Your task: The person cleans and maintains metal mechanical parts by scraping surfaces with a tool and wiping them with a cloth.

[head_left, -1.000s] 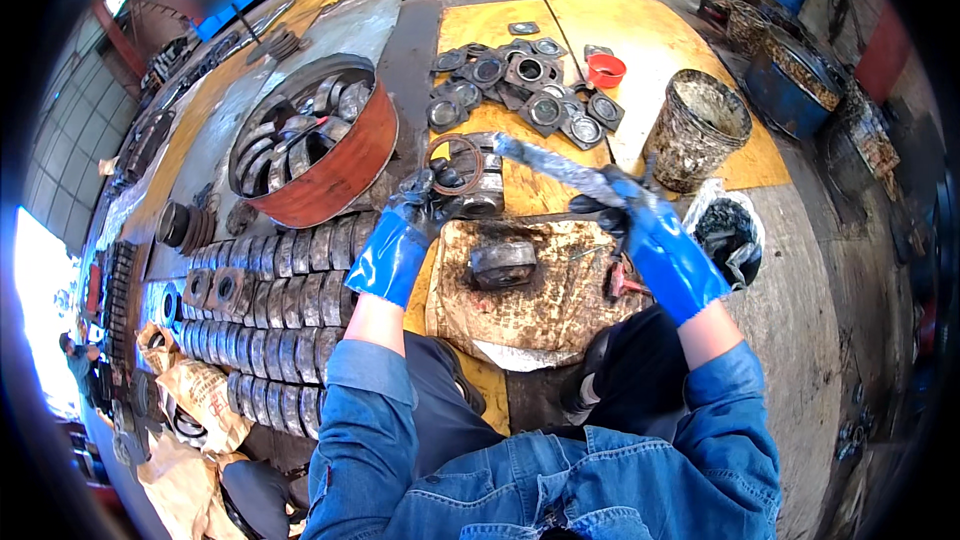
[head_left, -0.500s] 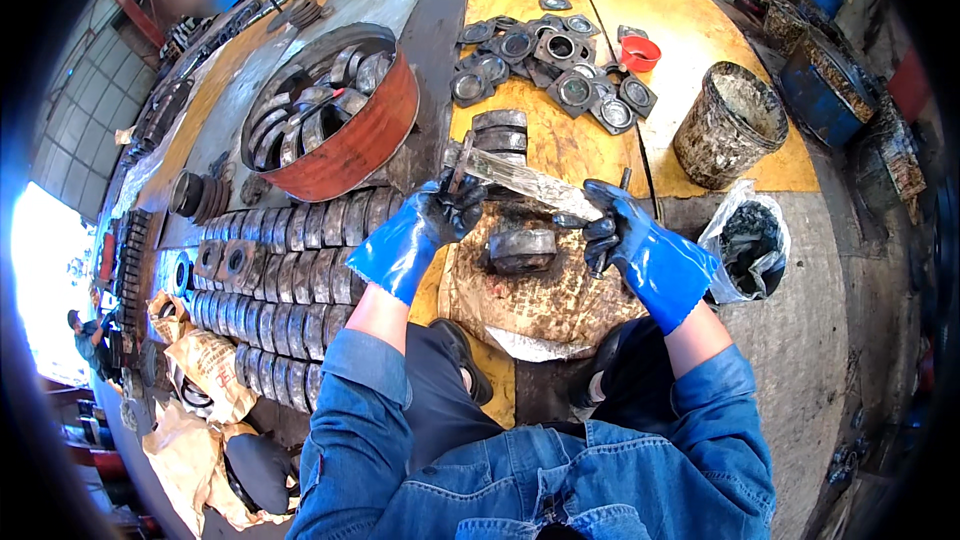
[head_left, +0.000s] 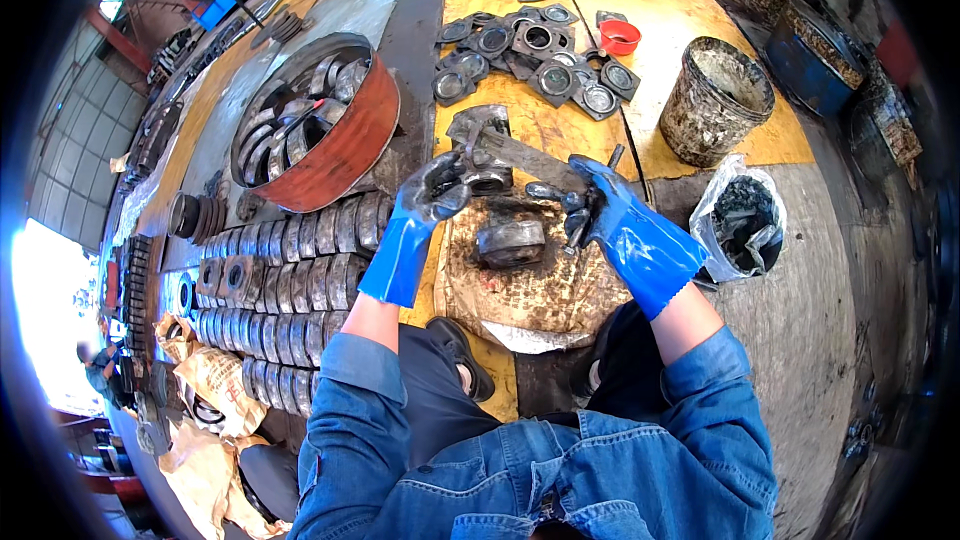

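My left hand (head_left: 432,192), in a blue rubber glove with blackened fingers, curls at the left end of a flat grey two-handled blade (head_left: 535,160). Its grip there is partly hidden. My right hand (head_left: 610,205), gloved alike, is closed round the right handle, whose rod end sticks out above the fist. The blade slants between both hands. Nearer to me, below it, a thick dark metal block with rounded sides (head_left: 510,243) sits on a stained brown round work surface (head_left: 560,300). Just beyond the blade stand similar dark metal pieces (head_left: 478,122).
Rows of metal pieces (head_left: 280,275) stand at left, before a red-sided round bin (head_left: 340,155) of metal parts. Square plates (head_left: 555,80) lie ahead beside a red cup (head_left: 620,37). At right are a crusted bucket (head_left: 690,120) and a lined container (head_left: 712,240). Paper sacks (head_left: 215,380) lie lower left.
My left hand has risen slightly and turned, its fingers pointing more upward. The right hand has shifted a little up and left. The blade has tilted, and the whole view has shifted slightly.
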`<state>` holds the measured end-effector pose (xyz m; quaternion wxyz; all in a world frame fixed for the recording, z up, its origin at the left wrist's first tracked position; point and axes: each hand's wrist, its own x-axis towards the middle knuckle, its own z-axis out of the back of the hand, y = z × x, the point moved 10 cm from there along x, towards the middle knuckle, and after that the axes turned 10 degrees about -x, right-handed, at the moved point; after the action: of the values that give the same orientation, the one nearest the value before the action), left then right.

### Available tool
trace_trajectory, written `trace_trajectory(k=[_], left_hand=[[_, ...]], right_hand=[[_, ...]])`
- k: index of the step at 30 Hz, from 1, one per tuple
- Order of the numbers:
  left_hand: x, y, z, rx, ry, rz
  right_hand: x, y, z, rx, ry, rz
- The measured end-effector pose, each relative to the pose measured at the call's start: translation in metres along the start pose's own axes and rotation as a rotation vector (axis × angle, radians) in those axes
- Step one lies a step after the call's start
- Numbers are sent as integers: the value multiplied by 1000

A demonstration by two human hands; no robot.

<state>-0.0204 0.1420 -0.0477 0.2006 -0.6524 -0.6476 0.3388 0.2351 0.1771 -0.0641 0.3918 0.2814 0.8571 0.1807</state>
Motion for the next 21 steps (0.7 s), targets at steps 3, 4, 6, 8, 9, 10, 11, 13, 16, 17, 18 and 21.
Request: trace_trajectory(k=[3, 4, 6, 8, 9, 10, 11, 13, 16, 17, 18, 21], left_hand=[[-8, -1, -27, 508, 81, -285], [-15, -5, -43, 746, 99, -431], [-7, 0, -24, 507, 33, -280], [-3, -3, -10, 335, 63, -193], [-2, -5, -7, 282, 126, -171], [-6, -6, -26, 467, 116, -266], [-11, -9, -44, 651, 105, -365], [-21, -15, -37, 555, 47, -348], [-32, -27, -23, 477, -41, -335], [-34, -30, -17, 460, -70, -331], [-34, -33, -5, 431, -156, -291], [-40, -51, 5, 645, -297, -391]], right_hand=[[-11, -3, -2, -19, 8, 2], [-11, -4, -2, -44, -6, 17], [-14, -1, -10, -104, 66, 139], [-10, -9, -18, -50, 82, 70], [-6, -14, -21, -21, 89, 33], [6, -21, -11, 49, 115, -71], [14, -14, 8, 29, 85, -16], [7, -10, 5, -33, 45, 31], [-15, -8, -1, -198, -55, -4], [-25, -9, -4, -214, -116, -44], [-29, -2, -7, -257, -105, 36], [-57, 21, -51, -722, 47, 419]])
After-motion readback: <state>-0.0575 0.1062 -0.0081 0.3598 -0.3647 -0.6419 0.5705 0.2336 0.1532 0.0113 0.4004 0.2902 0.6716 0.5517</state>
